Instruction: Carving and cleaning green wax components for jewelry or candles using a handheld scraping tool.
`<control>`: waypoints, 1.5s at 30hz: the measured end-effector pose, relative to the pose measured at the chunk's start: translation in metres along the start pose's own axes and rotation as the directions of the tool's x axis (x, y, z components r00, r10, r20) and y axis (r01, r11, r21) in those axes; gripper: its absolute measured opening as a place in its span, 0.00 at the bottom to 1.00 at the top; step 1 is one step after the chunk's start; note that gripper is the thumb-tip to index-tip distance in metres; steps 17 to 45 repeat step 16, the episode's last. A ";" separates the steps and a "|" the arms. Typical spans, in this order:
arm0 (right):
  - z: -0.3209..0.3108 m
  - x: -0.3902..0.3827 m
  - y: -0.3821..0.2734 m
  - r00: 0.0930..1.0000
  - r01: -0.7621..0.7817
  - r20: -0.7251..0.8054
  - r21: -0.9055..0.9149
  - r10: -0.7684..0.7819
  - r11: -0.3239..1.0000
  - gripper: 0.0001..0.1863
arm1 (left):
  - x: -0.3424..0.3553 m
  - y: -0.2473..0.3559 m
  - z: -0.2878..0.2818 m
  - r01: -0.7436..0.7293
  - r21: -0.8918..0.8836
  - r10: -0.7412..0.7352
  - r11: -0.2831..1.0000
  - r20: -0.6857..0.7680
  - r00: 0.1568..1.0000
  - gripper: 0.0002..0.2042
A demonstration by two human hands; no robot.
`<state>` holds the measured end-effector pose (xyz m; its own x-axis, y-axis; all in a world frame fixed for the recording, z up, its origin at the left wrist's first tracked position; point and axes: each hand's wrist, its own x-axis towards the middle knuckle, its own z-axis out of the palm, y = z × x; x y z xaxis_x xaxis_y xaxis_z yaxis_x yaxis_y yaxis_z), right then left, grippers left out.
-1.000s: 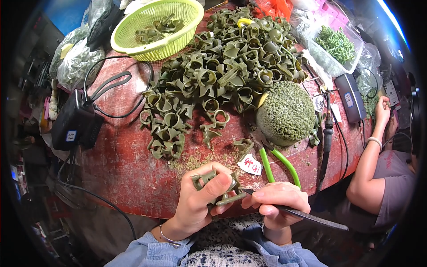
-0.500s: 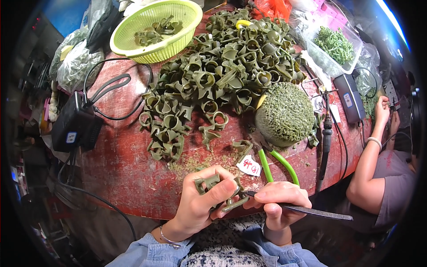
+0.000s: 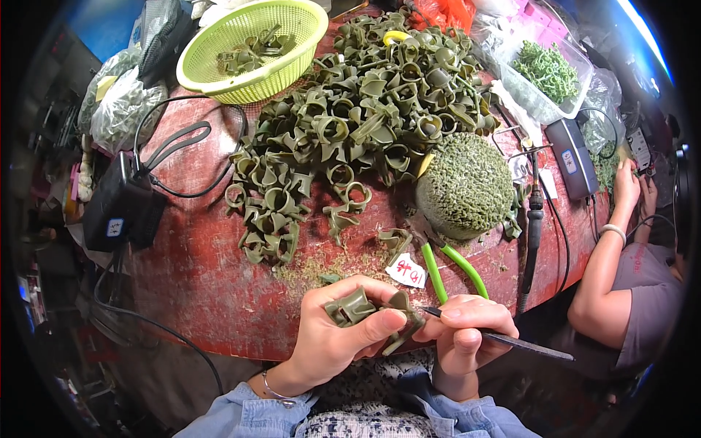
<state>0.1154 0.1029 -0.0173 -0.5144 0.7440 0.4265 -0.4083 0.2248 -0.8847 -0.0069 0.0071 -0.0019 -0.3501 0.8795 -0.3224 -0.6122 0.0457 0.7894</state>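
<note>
Near the table's front edge, my left hand (image 3: 332, 332) is closed around an olive-green plastic part (image 3: 352, 307) with curved walls and openings. My right hand (image 3: 471, 325) grips a thin dark file (image 3: 537, 347) between thumb and fingers. Its narrow tip reaches the right side of the part, with the broader blade sticking out to the right; whether the tip touches is hard to see. Right-hand fingers are close to the part too. Beyond my hands spreads a big heap of similar green parts (image 3: 365, 109), a few lying loose at its near side.
Green-handled pliers (image 3: 464, 270) and a paper scrap (image 3: 407, 271) lie just ahead of my hands. Behind them is a round mass of green crumbs (image 3: 467, 186). A yellow-green basket (image 3: 208, 84), a black corded box (image 3: 120, 212) and a cabled tool (image 3: 535, 219) surround the heap. A co-worker's arm (image 3: 602, 292) is at right.
The green part has turned in my left hand, showing a different face. My right hand has shifted slightly right and up, and the file has rolled to a thinner edge.
</note>
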 end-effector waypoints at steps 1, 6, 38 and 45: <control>0.000 -0.001 0.000 1.000 -0.004 -0.011 0.006 0.004 1.000 0.09 | 0.000 0.000 0.000 -0.014 0.034 0.015 0.999 -0.007 1.000 0.11; -0.003 -0.003 0.004 1.000 -0.013 -0.011 0.031 0.014 0.999 0.09 | 0.000 0.002 0.004 -0.030 0.075 0.032 0.997 -0.031 0.999 0.13; -0.005 -0.002 0.000 1.000 0.003 -0.012 -0.128 -0.004 0.992 0.12 | 0.002 0.005 0.001 0.049 -0.053 -0.047 0.997 0.047 0.998 0.15; -0.005 -0.002 0.000 1.000 0.003 -0.012 -0.128 -0.004 0.992 0.12 | 0.002 0.005 0.001 0.049 -0.053 -0.047 0.997 0.047 0.998 0.15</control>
